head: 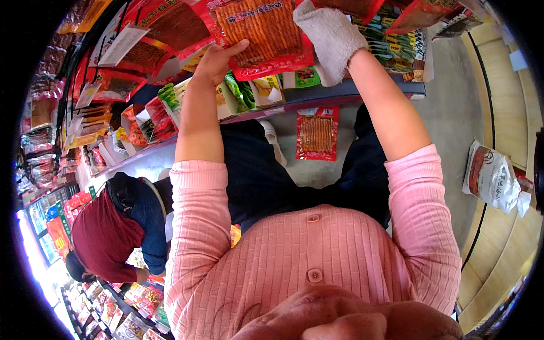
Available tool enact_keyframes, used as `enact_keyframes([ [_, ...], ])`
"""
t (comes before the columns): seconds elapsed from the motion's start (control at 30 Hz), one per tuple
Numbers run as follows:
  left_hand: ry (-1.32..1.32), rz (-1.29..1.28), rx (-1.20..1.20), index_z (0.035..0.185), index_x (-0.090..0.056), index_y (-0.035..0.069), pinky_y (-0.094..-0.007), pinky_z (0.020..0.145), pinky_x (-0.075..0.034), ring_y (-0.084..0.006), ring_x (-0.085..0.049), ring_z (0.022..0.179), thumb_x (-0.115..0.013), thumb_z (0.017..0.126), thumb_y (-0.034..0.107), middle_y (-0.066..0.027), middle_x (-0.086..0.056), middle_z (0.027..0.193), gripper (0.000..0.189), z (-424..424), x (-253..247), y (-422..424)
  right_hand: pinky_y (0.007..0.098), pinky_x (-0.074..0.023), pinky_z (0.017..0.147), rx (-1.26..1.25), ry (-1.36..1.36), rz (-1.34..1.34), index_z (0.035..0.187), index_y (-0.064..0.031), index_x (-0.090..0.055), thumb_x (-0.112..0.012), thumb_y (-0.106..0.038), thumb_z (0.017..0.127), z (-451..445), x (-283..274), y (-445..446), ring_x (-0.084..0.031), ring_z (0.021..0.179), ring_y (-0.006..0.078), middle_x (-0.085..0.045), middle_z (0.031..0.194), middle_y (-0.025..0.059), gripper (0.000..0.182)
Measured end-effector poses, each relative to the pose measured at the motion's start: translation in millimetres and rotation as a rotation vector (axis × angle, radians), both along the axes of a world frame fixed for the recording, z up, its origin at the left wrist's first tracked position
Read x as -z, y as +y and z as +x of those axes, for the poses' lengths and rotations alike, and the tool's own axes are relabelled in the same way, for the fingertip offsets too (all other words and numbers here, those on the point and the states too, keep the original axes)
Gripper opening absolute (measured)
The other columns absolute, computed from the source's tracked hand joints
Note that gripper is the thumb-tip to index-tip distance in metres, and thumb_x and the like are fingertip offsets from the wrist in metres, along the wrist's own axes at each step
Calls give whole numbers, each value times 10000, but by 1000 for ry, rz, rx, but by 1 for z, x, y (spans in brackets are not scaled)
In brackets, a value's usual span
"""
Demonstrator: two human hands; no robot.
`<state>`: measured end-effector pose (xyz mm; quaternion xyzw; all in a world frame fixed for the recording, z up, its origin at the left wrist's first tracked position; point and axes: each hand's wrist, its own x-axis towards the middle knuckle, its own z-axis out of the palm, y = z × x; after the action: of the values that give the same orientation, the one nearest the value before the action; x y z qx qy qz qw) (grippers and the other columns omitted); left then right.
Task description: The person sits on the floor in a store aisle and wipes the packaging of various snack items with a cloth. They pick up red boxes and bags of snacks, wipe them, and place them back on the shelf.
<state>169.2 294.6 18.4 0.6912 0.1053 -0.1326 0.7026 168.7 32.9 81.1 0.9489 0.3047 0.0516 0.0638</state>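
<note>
My left hand [216, 61] grips the lower left corner of a red plastic packet [259, 36], its thumb lying over the front. Through the clear window, rows of orange-brown food strips show; the packet bears writing. A light grey terry cloth mitt or towel [329, 40] covers my right hand and touches the packet's right edge. Its fingers are hidden, so their grip cannot be seen. Below the shelf edge, a similar red packet [316, 134] lies on the floor between my legs.
Boxes of small snack packets [240, 91] line the shelf [297, 95] before me. More red packets [163, 29] hang at the left. A person in a dark red top [106, 236] bends over at the lower left. A white bag [493, 176] lies at the right by wooden boards [497, 250].
</note>
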Motion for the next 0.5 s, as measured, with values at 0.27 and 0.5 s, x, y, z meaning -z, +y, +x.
enact_keyframes([
  [0.27,-98,-69,-38,1132,-597,-3,-355,918,-442,-193,-593,1005,-736,791,161,-79,-637,1099,404,-1,12,4,338,-498,863,-163,-23,-74,1223,20,-409,-882,-260,327,6,48,-6,-613,1001,295,-569,1143,194,1051],
  [0.5,-91,107,-56,1182,-565,29,-354,895,-428,-194,-570,1017,-753,774,239,-74,-614,1140,496,3,2,-12,427,-482,797,-108,119,229,922,-78,-616,-706,-308,655,12,87,-19,-630,810,298,-616,773,122,364],
])
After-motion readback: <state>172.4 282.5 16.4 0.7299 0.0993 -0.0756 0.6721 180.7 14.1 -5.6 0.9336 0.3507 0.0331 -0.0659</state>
